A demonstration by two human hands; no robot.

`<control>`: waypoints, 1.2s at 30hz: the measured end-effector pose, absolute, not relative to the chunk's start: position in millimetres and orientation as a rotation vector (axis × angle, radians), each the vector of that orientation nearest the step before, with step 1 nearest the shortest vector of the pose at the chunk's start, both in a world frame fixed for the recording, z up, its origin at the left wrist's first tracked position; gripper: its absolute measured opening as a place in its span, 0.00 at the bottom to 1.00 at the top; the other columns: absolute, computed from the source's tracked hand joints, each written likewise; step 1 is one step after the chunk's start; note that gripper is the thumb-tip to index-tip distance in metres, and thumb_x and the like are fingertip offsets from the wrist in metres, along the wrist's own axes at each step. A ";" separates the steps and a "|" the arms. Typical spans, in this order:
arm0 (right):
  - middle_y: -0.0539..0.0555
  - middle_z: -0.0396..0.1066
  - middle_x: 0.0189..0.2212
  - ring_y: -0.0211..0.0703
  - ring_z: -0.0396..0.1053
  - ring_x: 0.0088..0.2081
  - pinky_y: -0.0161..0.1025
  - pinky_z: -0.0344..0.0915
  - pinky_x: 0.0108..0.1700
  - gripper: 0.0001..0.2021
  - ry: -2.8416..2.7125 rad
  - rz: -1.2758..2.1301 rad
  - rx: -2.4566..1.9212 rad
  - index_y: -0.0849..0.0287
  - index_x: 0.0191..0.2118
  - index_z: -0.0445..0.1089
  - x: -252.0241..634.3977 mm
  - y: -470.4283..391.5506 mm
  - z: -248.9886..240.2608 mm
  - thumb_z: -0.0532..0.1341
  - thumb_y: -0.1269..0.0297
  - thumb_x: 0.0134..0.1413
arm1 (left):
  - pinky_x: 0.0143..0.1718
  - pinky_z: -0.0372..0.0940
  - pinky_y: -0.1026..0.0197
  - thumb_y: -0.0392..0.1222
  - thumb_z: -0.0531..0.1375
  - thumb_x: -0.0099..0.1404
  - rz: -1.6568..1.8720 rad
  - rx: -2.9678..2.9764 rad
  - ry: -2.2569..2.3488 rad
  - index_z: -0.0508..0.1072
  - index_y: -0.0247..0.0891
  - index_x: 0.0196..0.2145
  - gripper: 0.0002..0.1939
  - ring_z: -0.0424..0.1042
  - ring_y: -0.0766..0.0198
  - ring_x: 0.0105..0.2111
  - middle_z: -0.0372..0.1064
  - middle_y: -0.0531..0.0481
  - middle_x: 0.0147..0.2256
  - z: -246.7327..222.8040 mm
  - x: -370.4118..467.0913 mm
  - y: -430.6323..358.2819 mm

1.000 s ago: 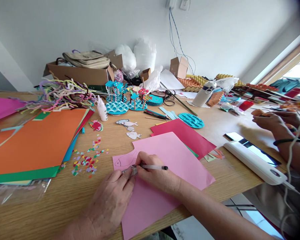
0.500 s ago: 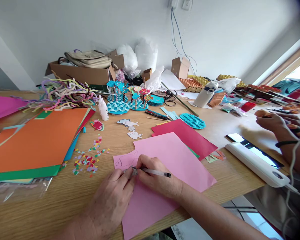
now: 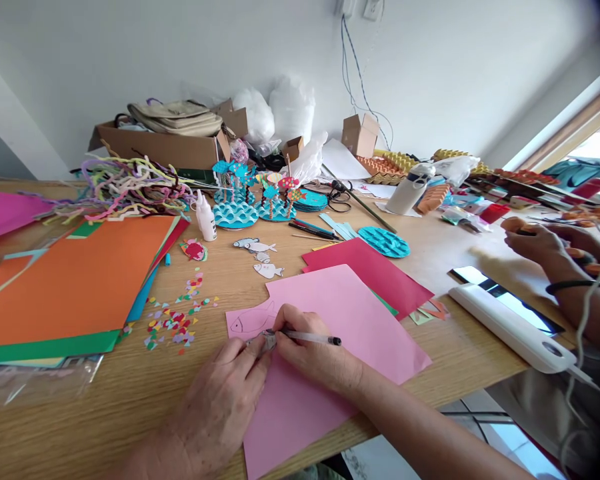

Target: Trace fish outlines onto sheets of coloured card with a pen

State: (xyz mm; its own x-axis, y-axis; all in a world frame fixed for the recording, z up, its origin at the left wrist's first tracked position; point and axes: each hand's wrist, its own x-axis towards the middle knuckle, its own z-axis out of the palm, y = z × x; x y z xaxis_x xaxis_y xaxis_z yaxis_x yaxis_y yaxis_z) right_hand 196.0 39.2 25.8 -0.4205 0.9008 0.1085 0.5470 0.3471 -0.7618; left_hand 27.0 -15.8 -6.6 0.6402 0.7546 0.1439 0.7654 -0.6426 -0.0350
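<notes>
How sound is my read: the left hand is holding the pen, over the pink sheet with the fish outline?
One slip: the right hand holds the pen, as the head view shows; it is indeed over the pink sheet with the fish outline.

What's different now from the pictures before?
Just the pen: its back end dipped, then tipped partly up again in the right hand. Nothing was picked up or let go. The left hand still touches the grey piece on the pink paper.
</notes>
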 end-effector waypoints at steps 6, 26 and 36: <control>0.44 0.61 0.19 0.33 0.57 0.21 0.29 0.53 0.25 0.08 -2.141 0.884 -1.262 0.57 0.26 0.57 196.5 37.3 27.9 0.52 0.78 0.43 | 0.50 0.58 0.53 0.28 0.46 0.63 -0.193 -2.758 -1.227 0.66 0.31 0.53 0.21 0.62 0.54 0.47 0.64 0.41 0.51 -3.0 27.0 -15.7; 0.43 0.60 0.18 0.33 0.56 0.20 0.30 0.53 0.25 0.08 -2.099 0.911 -1.215 0.57 0.26 0.58 197.2 37.4 22.8 0.53 0.78 0.42 | 0.49 0.60 0.52 0.29 0.47 0.64 -0.254 -2.753 -1.324 0.66 0.33 0.52 0.20 0.63 0.54 0.46 0.64 0.42 0.51 -3.1 29.0 -17.2; 0.44 0.60 0.19 0.34 0.57 0.21 0.30 0.54 0.26 0.08 -2.072 0.906 -1.223 0.57 0.26 0.58 198.1 38.8 23.5 0.53 0.78 0.43 | 0.48 0.60 0.52 0.30 0.48 0.64 -0.187 -2.786 -1.309 0.68 0.33 0.50 0.19 0.63 0.53 0.47 0.65 0.41 0.51 -0.6 29.2 -16.0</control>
State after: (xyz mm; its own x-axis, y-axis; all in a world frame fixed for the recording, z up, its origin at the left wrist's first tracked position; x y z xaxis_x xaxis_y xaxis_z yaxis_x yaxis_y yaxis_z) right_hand 198.1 38.8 23.5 -0.4245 0.8965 0.1264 0.5158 0.3542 -0.7801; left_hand 29.2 -16.0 -0.6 0.6326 0.7628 0.1339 0.7698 -0.6383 -0.0007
